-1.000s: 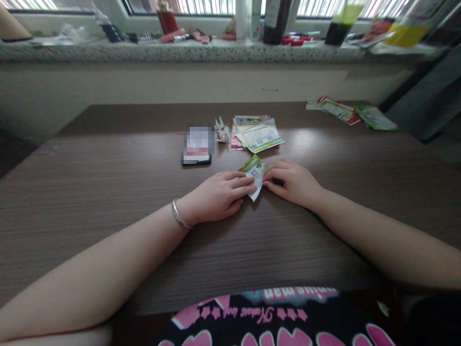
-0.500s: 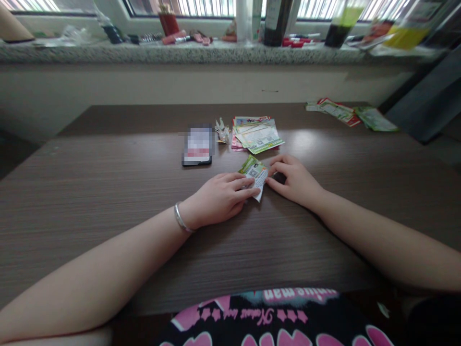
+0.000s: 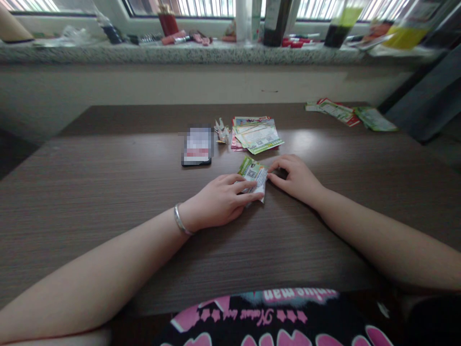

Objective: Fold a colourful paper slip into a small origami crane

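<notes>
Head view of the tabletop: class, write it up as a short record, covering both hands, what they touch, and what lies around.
Left grip: fingers extended across a packet
Right grip: fingertips at packet's right edge; pinching unclear
Packet: green and white, printed, partly covered
Beyond packet: pile of printed pieces
Left of pile: crumpled scrap, then phone-like device, pixelated
Left wrist: silver bangle
</notes>
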`<action>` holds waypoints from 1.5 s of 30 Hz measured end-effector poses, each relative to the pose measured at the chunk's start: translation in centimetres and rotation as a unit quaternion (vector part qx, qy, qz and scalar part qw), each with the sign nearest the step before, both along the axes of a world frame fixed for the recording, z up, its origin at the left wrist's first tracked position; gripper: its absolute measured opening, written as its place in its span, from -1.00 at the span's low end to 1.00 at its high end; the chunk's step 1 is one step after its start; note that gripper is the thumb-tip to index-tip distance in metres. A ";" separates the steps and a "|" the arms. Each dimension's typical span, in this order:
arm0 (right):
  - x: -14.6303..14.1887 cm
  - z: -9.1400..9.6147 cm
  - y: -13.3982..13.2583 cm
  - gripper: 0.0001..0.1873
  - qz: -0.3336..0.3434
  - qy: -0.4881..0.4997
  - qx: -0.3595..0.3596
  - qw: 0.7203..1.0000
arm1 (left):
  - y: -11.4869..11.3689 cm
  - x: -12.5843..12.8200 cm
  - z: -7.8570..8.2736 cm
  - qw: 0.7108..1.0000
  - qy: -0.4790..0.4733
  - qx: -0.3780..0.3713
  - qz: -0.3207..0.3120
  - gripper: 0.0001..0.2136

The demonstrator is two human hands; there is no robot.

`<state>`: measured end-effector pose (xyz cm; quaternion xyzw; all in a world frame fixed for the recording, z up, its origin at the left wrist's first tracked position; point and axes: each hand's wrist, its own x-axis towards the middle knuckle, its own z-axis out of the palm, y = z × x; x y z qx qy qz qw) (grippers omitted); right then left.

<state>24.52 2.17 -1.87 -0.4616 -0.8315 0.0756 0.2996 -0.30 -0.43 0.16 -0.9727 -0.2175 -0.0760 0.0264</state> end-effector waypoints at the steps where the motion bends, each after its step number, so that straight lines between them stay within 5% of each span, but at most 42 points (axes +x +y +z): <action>1: 0.0 0.0 0.0 -0.93 0.001 0.000 0.004 1.000 | -0.1 0.0 0.0 1.000 -0.001 -0.001 0.000 -0.60; 24: 0.0 0.4 -0.5 -0.99 0.049 0.032 0.036 0.998 | -0.1 0.1 -0.1 1.000 -0.001 -0.006 0.003 -0.65; 31: -0.2 0.6 -0.7 -0.68 0.074 0.011 -0.001 0.997 | 0.0 -0.1 -0.4 1.000 -0.007 0.004 -0.001 -0.65; 45: 1.3 0.6 0.0 -0.75 0.142 -0.068 0.046 0.986 | 0.0 -0.1 -0.5 1.000 -0.006 -0.007 -0.001 -0.65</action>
